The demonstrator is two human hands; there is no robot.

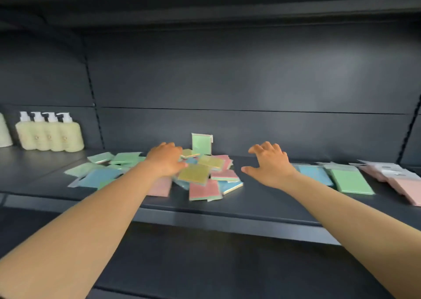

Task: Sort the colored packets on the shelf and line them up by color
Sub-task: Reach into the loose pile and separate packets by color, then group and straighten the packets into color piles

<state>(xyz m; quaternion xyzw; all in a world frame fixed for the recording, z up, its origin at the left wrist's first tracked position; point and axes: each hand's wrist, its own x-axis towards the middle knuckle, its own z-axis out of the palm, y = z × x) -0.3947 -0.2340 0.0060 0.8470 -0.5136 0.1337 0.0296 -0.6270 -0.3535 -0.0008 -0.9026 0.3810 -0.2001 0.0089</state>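
left hand [167, 159] rests on the mixed packet pile [205, 175]; right hand [270, 164] hovers spread beside it, above the dark shelf [262, 205].

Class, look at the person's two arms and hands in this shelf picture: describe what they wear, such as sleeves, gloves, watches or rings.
Both forearms are bare as far as the picture shows: no sleeves reach into view. The left hand and the right hand wear no gloves. No watch, bracelet or ring shows on either, though the picture is somewhat blurred, so a thin ring could be missed.

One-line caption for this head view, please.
Both hands reach over mixed colored packets on a dark shelf.
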